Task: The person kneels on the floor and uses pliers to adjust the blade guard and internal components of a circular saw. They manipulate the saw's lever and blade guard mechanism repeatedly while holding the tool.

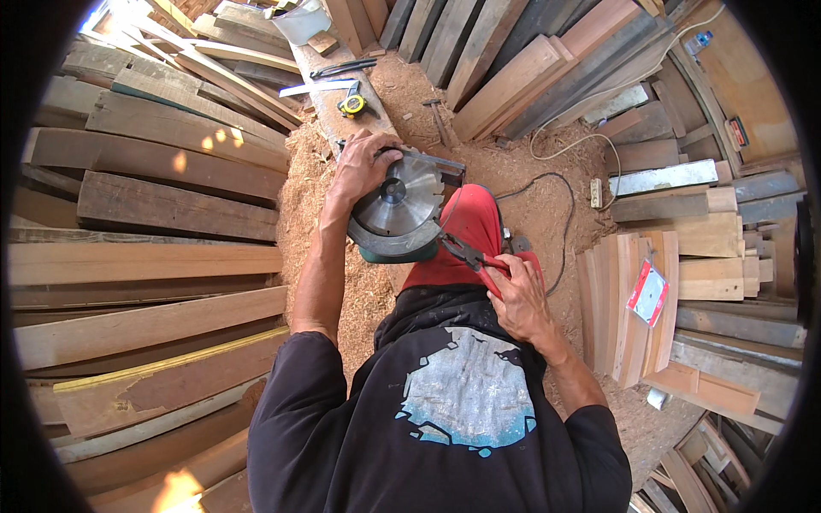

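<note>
A circular saw (398, 244) rests tilted by my knee, its round toothed blade (415, 201) facing up and a green part of its body showing below. My left hand (368, 162) grips the saw at the blade's upper left edge, fingers curled over it. My right hand (513, 295) is closed round the red handles of a pair of pliers (472, 256). The dark jaws of the pliers are at the blade guard's lower right edge. A thin wire-like line rises from near the jaws along the blade; whether they pinch it I cannot tell.
A plank (321, 98) ahead holds a yellow tape measure (351, 104) and a white bucket (301, 21). A hammer (439, 120) lies on sawdust. Timber stacks (171, 205) flank me. A black cord (571, 205) and a socket strip (596, 193) are at right, near a red-and-white packet (649, 295).
</note>
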`<action>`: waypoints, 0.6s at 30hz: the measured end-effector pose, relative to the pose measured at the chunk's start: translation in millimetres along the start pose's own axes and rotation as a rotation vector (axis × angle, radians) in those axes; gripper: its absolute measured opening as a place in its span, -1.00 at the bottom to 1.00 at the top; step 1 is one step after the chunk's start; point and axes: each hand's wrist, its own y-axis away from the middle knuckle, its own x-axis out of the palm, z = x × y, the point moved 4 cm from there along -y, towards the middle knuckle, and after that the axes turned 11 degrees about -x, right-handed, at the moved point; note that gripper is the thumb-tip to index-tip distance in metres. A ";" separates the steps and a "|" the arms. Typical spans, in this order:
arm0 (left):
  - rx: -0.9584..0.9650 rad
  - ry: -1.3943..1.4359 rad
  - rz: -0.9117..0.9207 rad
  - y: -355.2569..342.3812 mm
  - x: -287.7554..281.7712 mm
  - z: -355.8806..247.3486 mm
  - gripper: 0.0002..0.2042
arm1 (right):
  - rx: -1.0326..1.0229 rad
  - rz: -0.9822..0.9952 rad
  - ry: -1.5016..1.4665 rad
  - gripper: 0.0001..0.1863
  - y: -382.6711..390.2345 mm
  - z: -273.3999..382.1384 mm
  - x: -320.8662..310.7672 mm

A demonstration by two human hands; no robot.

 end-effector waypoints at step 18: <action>0.050 -0.011 -0.019 -0.1 2.4 3.6 -0.78 | 0.038 0.124 0.000 -0.74 -2.6 -13.6 14.5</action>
